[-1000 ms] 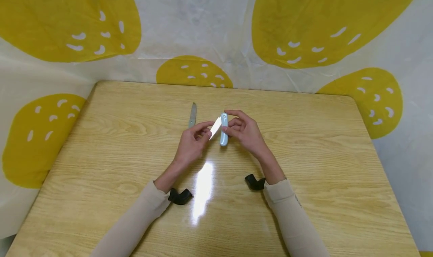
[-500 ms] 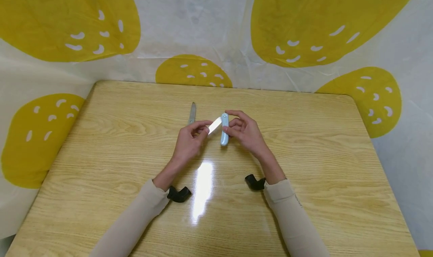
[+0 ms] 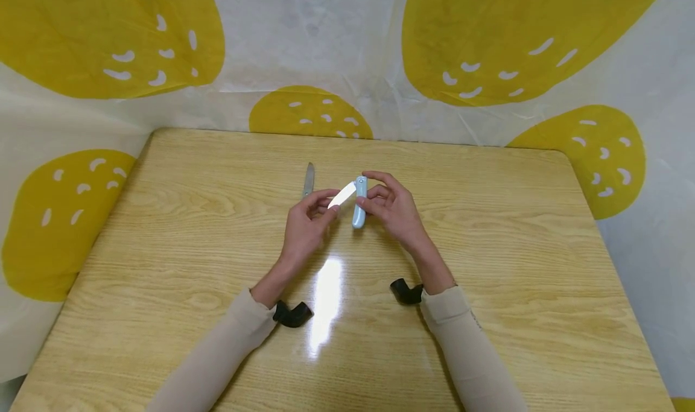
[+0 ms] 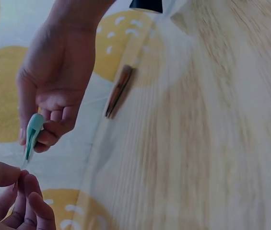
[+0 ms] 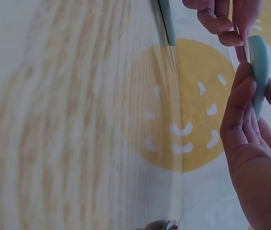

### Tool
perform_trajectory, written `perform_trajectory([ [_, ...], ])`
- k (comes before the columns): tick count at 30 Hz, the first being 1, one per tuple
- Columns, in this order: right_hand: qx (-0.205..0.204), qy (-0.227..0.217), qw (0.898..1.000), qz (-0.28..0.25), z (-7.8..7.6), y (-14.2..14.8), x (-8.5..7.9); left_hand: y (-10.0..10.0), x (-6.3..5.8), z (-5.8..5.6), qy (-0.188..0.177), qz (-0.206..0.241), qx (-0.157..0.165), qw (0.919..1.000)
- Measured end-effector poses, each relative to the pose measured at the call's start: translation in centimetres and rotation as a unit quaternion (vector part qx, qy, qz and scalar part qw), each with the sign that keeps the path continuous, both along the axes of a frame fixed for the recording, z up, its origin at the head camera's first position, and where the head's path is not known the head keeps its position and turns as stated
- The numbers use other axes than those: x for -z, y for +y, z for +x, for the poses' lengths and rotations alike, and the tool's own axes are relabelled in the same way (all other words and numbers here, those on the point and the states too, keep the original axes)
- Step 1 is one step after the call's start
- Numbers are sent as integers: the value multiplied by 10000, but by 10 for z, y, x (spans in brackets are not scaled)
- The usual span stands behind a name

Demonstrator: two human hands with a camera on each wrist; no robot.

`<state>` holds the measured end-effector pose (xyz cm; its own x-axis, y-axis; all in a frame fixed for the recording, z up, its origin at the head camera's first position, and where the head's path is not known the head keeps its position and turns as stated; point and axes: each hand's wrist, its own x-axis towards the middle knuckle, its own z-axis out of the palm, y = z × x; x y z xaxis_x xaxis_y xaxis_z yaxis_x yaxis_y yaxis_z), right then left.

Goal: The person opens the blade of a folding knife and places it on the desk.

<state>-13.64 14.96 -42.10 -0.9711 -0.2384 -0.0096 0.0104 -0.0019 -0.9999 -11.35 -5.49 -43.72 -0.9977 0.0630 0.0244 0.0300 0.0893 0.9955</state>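
Observation:
My right hand (image 3: 399, 216) holds a folding knife by its pale blue handle (image 3: 358, 212), fingers on one side and thumb on the other. The blade (image 3: 343, 195) stands partly swung out from the pivot at the handle's top. Its tip end is pinched between the thumb and fingers of my left hand (image 3: 305, 222). In the left wrist view the handle (image 4: 34, 125) shows its slot, with the pinching left hand (image 4: 17, 196) below. The right wrist view has the handle (image 5: 259, 69) gripped between fingers and thumb.
A second knife (image 3: 309, 178) lies on the wooden table (image 3: 190, 219) behind my left hand, partly covered by it. A brown slotted thing (image 4: 120, 91) lies near the table edge in the left wrist view. A patterned sheet (image 3: 315, 38) hangs behind.
The blade has swung further out from the handle, its tip moving left with my left hand. Both hands have risen slightly with the knife.

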Motion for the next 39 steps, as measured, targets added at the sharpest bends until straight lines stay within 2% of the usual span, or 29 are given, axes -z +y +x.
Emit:
perform_trajectory([
  [8, -35, 27, 10000, -15, 0, 1, 0, 2, -2, -4, -260, 75, -135, 9995],
  [18, -72, 134, 9999, 51, 1, 4, 0, 1, -8, -8, -617, 440, -181, 9970],
  [30, -125, 67, 9999, 92, 2, 10, 3, -4, -5, -18, -532, 101, -274, 9982],
  [39, -227, -30, 9993, 278, 1, 13, 3, -8, -5, -23, -553, 100, -300, 9980],
])
